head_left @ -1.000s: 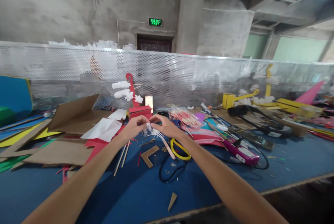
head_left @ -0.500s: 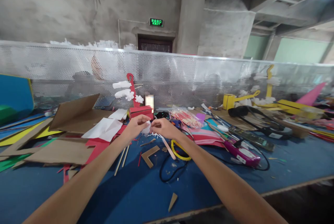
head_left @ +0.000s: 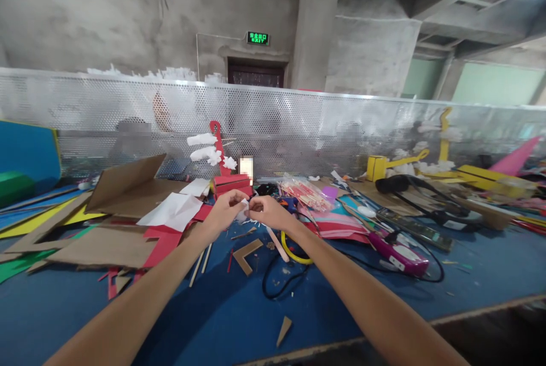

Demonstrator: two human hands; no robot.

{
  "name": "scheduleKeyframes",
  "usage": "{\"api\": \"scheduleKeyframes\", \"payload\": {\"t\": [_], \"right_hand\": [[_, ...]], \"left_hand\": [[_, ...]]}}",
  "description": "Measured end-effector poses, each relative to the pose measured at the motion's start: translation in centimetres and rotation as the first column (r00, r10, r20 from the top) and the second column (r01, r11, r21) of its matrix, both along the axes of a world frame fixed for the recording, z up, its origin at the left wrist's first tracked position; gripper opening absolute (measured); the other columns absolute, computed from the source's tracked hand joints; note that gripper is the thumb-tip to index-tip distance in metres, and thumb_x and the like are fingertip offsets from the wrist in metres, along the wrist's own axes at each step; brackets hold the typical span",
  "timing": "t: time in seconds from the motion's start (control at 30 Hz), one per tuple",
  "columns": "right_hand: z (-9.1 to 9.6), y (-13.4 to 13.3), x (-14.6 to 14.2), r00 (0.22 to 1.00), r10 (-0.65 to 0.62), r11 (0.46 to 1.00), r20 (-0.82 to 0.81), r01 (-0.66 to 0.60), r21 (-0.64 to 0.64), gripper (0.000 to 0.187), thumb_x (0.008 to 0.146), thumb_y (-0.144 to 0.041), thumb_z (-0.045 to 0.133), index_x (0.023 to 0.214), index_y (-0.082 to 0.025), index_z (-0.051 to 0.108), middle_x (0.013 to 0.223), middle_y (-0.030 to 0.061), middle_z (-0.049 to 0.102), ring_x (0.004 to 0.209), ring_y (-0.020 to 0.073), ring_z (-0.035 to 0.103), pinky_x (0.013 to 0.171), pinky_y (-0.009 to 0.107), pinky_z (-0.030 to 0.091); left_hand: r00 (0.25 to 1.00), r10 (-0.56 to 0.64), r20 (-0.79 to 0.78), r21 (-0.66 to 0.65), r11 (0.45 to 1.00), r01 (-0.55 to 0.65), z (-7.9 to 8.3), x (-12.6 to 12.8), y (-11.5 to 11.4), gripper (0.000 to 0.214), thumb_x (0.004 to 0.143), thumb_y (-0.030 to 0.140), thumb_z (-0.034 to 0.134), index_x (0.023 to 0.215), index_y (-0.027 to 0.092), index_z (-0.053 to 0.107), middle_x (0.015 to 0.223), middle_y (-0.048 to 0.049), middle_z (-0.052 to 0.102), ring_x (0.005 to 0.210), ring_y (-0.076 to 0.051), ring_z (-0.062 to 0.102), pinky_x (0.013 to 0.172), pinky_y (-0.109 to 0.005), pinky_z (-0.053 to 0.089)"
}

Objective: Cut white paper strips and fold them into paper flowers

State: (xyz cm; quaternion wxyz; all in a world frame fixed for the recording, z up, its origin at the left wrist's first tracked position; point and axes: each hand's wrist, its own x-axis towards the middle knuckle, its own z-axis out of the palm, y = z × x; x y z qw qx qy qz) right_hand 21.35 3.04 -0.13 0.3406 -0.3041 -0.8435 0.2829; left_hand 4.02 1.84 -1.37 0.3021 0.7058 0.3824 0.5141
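Both my arms reach out over a blue table (head_left: 239, 320). My left hand (head_left: 226, 210) and my right hand (head_left: 269, 212) meet above its middle, fingers pinched together on a small white paper piece (head_left: 244, 212). The piece is mostly hidden between my fingertips. Just behind my hands stands a red cardboard box with an upright red arm (head_left: 226, 175) that carries white paper tufts. Below my hands lie a brown cardboard L-shape (head_left: 246, 255), a pale stick (head_left: 277, 243) and a yellow ring (head_left: 294, 249).
Brown cardboard sheets (head_left: 115, 206), white paper (head_left: 173, 211) and red scraps lie left. A pink glue gun (head_left: 398, 246) with black cable, a bag of sticks (head_left: 305, 190) and yellow cardboard pieces (head_left: 386, 164) lie right. A perforated metal screen (head_left: 298, 127) runs along the back.
My hands stay joined on the white piece and have drawn a little closer together. The camera has shifted slightly; the white shreds under my hands no longer show.
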Motion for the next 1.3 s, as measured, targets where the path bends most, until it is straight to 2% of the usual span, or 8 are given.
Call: {"api": "scheduleKeyframes", "payload": {"t": [0.13,0.27,0.47,0.63,0.87,1.07,1.17,1.3], "right_hand": [[-0.6,0.6,-0.2,0.998,-0.038,0.998,-0.041,0.037,-0.045,0.012,0.075,-0.025,0.059,0.072,-0.014,0.057,0.064,0.0002,0.06,0.058,0.0115,0.056,0.055,0.02,0.041],[-1.2,1.2,-0.1,0.997,-0.062,0.995,-0.053,0.057,-0.079,0.013,0.074,-0.026,0.06,0.072,-0.015,0.057,0.062,0.0002,0.061,0.056,0.0116,0.056,0.053,0.021,0.042],[-0.8,0.7,-0.2,0.997,0.011,0.995,-0.082,-0.02,-0.1,0.014,0.075,-0.026,0.061,0.081,-0.014,0.059,0.067,0.0017,0.063,0.058,0.0123,0.057,0.055,0.022,0.044],[-0.4,0.2,-0.6,0.999,0.005,1.0,-0.04,-0.005,-0.006,0.01,0.075,-0.024,0.058,0.075,-0.014,0.06,0.066,0.0013,0.061,0.061,0.0131,0.056,0.056,0.021,0.042],[-1.1,0.9,-0.4,0.989,-0.146,0.984,-0.012,0.147,0.103,0.012,0.079,-0.024,0.053,0.076,-0.015,0.06,0.068,0.0015,0.063,0.062,0.0128,0.058,0.057,0.02,0.04],[-1.7,0.9,-0.1,0.991,-0.111,0.988,0.071,0.102,0.119,0.016,0.081,-0.027,0.054,0.082,-0.015,0.064,0.074,0.0043,0.068,0.067,0.0152,0.063,0.058,0.021,0.041],[-1.9,0.9,-0.2,0.99,-0.096,0.989,0.101,0.083,0.122,0.016,0.081,-0.027,0.054,0.083,-0.015,0.066,0.072,0.0043,0.068,0.067,0.0154,0.063,0.056,0.021,0.041],[-2.2,1.2,-0.3,0.986,-0.114,0.987,0.122,0.098,0.131,0.016,0.08,-0.026,0.056,0.084,-0.015,0.067,0.072,0.0045,0.068,0.065,0.0151,0.062,0.056,0.021,0.041]], "left_hand": [[0.998,0.035,-0.055,0.088,0.996,-0.03,0.0,0.0,-0.2,0.014,0.078,0.021,0.053,0.091,0.016,0.057,0.082,-0.0021,0.062,0.074,-0.014,0.058,0.067,-0.024,0.045],[0.974,0.112,-0.198,0.185,0.98,-0.075,0.2,-0.2,-0.8,0.016,0.079,0.017,0.05,0.094,0.018,0.056,0.086,-0.0027,0.064,0.076,-0.016,0.059,0.07,-0.027,0.045],[0.957,0.134,-0.258,0.216,0.973,-0.078,0.9,-0.8,-1.6,0.021,0.076,0.013,0.049,0.095,0.019,0.056,0.09,-0.0037,0.064,0.08,-0.018,0.061,0.073,-0.028,0.047],[0.955,0.141,-0.261,0.219,0.972,-0.083,0.5,-1.2,-0.6,0.021,0.076,0.012,0.05,0.095,0.018,0.057,0.09,-0.0038,0.064,0.08,-0.017,0.061,0.072,-0.028,0.048],[0.953,0.115,-0.28,0.223,0.973,-0.052,-0.8,-0.9,0.5,0.022,0.077,0.013,0.048,0.095,0.017,0.061,0.089,-0.0045,0.067,0.081,-0.017,0.061,0.075,-0.028,0.047],[0.936,0.094,-0.339,0.197,0.98,-0.027,-1.1,-1.4,-0.5,0.022,0.082,0.02,0.047,0.096,0.018,0.065,0.096,-0.0065,0.069,0.088,-0.02,0.061,0.079,-0.029,0.045],[0.913,0.133,-0.386,0.222,0.974,-0.048,-1.3,-1.6,-0.9,0.02,0.084,0.026,0.049,0.095,0.02,0.064,0.093,-0.0061,0.069,0.084,-0.02,0.062,0.073,-0.027,0.045],[0.866,0.196,-0.459,0.254,0.964,-0.083,-1.3,-1.8,-0.9,0.017,0.085,0.025,0.047,0.091,0.022,0.062,0.087,-0.0051,0.068,0.081,-0.021,0.062,0.068,-0.026,0.042]]}}
